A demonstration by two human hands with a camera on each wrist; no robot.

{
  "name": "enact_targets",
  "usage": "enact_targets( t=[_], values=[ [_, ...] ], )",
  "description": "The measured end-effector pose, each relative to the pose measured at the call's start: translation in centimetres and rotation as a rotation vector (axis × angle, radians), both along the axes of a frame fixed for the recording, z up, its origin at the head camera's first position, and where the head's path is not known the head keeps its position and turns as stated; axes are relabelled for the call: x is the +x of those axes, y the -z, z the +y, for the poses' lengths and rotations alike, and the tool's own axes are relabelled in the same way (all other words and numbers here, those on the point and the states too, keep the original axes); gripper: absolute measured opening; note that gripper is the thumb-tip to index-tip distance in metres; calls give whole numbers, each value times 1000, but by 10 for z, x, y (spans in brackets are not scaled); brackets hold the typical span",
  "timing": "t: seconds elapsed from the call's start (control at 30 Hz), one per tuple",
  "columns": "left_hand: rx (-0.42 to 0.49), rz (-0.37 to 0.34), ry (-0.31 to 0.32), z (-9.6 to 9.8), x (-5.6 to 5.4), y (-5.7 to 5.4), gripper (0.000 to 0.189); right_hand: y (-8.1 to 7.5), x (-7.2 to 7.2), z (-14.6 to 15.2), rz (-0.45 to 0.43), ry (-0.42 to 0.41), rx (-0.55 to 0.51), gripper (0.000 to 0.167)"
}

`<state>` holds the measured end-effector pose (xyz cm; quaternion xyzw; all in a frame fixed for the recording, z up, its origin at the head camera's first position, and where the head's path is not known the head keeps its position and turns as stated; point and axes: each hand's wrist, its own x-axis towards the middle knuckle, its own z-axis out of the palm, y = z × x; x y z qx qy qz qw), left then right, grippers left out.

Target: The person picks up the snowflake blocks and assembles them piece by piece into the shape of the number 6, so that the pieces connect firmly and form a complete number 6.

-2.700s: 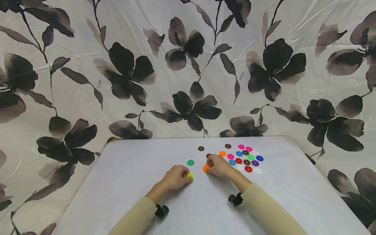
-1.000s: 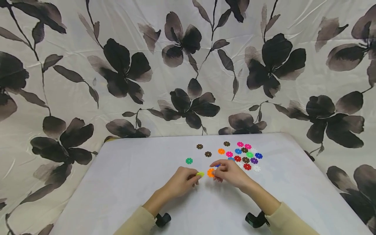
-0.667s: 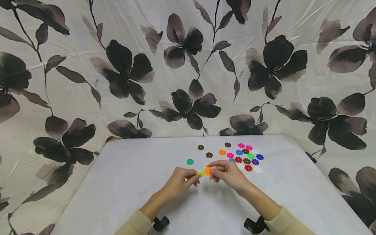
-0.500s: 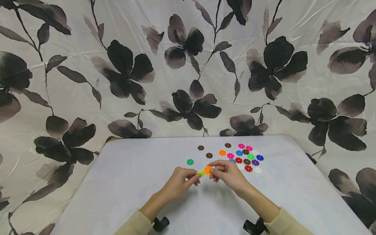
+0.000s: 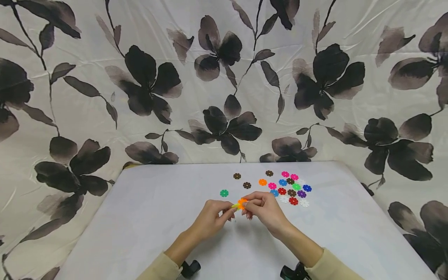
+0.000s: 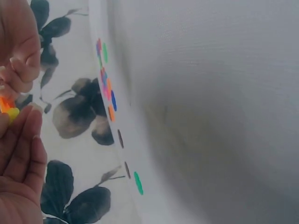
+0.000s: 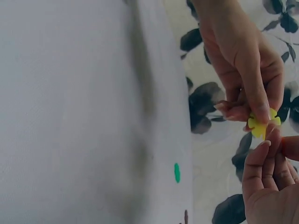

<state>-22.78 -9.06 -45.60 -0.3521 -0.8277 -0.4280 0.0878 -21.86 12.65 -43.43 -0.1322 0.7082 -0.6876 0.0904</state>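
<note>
My left hand (image 5: 208,219) pinches a yellow notched snowflake disc (image 7: 258,126) between thumb and fingers. An orange snowflake disc (image 5: 242,202) is pinched by my right hand (image 5: 267,212), standing on edge with its face toward the head camera. The two discs meet edge to edge, the yellow one turned nearly flat, and fingertips cover part of both. Both hands are raised over the white table, as the left wrist view shows, where orange (image 6: 5,103) and yellow (image 6: 12,113) slivers show between the fingers.
A green disc (image 5: 224,193) lies just beyond my left hand. Brown discs (image 5: 247,185) and a cluster of red (image 5: 293,201), pink, blue, purple and white discs spread to the back right. A flower-print cloth (image 5: 224,77) hangs behind the table (image 5: 140,217).
The hands started apart, low at the table, each with a disc. They have lifted and come together, bringing the orange disc left against the yellow one, which has turned flatter.
</note>
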Motion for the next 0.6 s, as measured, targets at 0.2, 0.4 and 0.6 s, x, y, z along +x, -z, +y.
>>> enact_targets(
  t=[0.2, 0.4, 0.6],
  values=[
    [-4, -50, 21, -5, 0, 0, 14, 3, -1, -3, -17, 2, 45, 24],
    [17, -130, 46, -12, -1, 1, 15, 3, -5, -4, 26, -20, 148, 23],
    [-4, -154, 26, -18, 1, 3, 12, 5, -12, -7, 47, -58, 195, 22]
  ],
)
